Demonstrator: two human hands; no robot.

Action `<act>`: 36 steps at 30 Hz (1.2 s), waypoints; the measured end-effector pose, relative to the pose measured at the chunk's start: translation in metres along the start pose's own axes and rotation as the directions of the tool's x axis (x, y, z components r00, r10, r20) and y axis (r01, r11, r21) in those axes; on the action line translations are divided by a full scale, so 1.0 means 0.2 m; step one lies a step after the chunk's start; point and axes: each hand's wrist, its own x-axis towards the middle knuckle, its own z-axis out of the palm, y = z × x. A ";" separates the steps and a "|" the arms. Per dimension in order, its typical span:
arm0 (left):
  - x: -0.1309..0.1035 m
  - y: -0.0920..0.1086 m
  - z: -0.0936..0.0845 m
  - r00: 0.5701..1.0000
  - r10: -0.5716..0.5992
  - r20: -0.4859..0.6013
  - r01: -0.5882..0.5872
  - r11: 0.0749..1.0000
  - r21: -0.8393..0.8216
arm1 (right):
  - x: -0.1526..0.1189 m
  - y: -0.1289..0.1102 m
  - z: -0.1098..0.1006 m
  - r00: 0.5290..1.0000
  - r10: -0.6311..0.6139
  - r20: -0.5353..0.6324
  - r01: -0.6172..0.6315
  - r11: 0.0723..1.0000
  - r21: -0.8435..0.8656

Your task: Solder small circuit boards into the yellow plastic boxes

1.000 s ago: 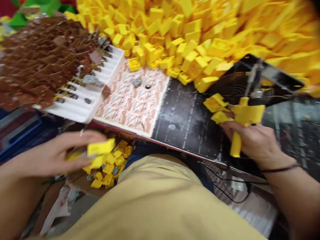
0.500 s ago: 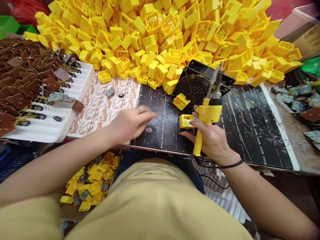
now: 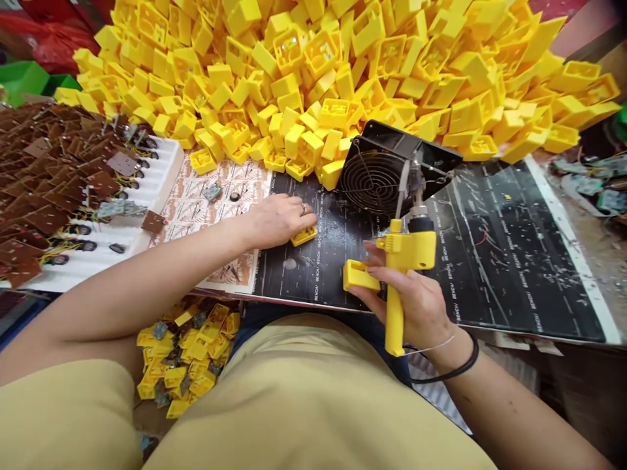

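Yellow shells (image 3: 289, 91) back the table (image 3: 333, 274). From left: brown boards (image 3: 53, 183); my left hand (image 3: 274, 220) over a mid-table casing (image 3: 304, 235), fingers' grip hidden from me; my right hand (image 3: 416, 303), fingers pinching an open box (image 3: 357, 277), gun-shaped tool (image 3: 411, 250) in its palm. Casing handling seems the step; next calls for keeping the tool clear.

Wht "BENCH" is printed rptdly in rows on blk mat (image 3: 336, 254).

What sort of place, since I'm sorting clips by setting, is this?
Probably an electronics assembly workshop: a heap of yellow housings, piled brown circuit boards with wires, and a yellow soldering-type tool in the right hand.
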 end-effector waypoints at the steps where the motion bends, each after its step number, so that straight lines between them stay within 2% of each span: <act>1: -0.05 -0.01 -0.01 0.999 0.033 0.042 -0.031 0.998 -0.056 | 0.02 -0.02 0.02 1.000 0.006 -0.004 -0.006 1.000 0.012; 4: -0.17 0.01 -0.06 0.994 0.096 0.046 -0.083 0.969 -0.232 | 0.11 -0.05 0.07 0.999 0.036 0.002 -0.036 0.999 -0.009; 5: -0.21 0.03 -0.08 0.998 0.068 0.017 -0.061 0.959 -0.277 | 0.13 -0.05 0.08 0.999 0.051 0.003 -0.051 0.998 -0.034; 7: -0.27 0.09 -0.10 0.993 -0.104 -0.059 0.078 0.935 -0.346 | 0.18 -0.01 0.08 0.998 0.069 0.000 -0.069 0.993 -0.091; 8: -0.29 0.12 -0.10 0.970 -0.227 -0.088 0.181 0.913 -0.365 | 0.20 0.01 0.07 0.998 0.065 0.003 -0.064 0.991 -0.115; 10: -0.32 0.20 -0.10 0.889 -0.444 -0.111 0.377 0.848 -0.373 | 0.22 0.06 0.04 0.999 0.019 0.026 -0.015 0.991 -0.133; 11: -0.33 0.24 -0.08 0.854 -0.508 -0.109 0.442 0.821 -0.360 | 0.22 0.07 0.03 0.998 -0.024 0.055 0.031 0.991 -0.132; 13: -0.32 0.30 -0.05 0.812 -0.576 -0.096 0.523 0.791 -0.319 | 0.23 0.10 0.01 0.985 -0.122 0.126 0.138 0.981 -0.133; 15: -0.31 0.33 -0.02 0.793 -0.602 -0.094 0.557 0.779 -0.288 | 0.23 0.10 0.01 0.967 -0.177 0.184 0.207 0.966 -0.158; 17: -0.30 0.33 -0.01 0.802 -0.591 -0.089 0.544 0.783 -0.303 | 0.22 0.09 0.02 0.963 -0.175 0.205 0.217 0.955 -0.204; 20: -0.32 0.31 -0.03 0.885 -0.458 -0.079 0.387 0.820 -0.422 | 0.21 0.04 0.04 0.977 -0.143 0.155 0.181 0.946 -0.270; 22: -0.35 0.30 -0.04 0.934 -0.338 -0.116 0.248 0.847 -0.469 | 0.21 0.01 0.05 0.980 -0.156 0.124 0.185 0.943 -0.276; 25: -0.38 0.32 -0.03 0.950 -0.261 -0.173 0.152 0.867 -0.475 | 0.21 -0.01 0.04 0.963 -0.229 0.144 0.252 0.954 -0.165; 30: -0.39 0.38 0.00 0.932 -0.301 -0.203 0.144 0.819 -0.555 | 0.25 0.02 0.07 0.936 -0.288 0.202 0.276 0.957 0.085; 32: -0.38 0.35 -0.01 0.930 -0.316 -0.188 0.155 0.800 -0.579 | 0.26 0.02 0.10 0.935 -0.285 0.212 0.261 0.956 0.133; 33: -0.37 0.31 -0.02 0.921 -0.354 -0.161 0.202 0.789 -0.581 | 0.25 0.02 0.11 0.937 -0.278 0.210 0.255 0.958 0.131; 34: -0.37 0.24 -0.03 0.898 -0.420 -0.129 0.283 0.777 -0.562 | 0.25 0.02 0.12 0.941 -0.270 0.202 0.251 0.961 0.117; 35: -0.37 0.16 -0.04 0.858 -0.506 -0.093 0.391 0.758 -0.522 | 0.24 0.01 0.12 0.946 -0.262 0.193 0.245 0.963 0.110; 36: -0.38 0.06 -0.04 0.789 -0.610 -0.071 0.524 0.729 -0.441 | 0.23 0.01 0.13 0.948 -0.257 0.186 0.240 0.965 0.107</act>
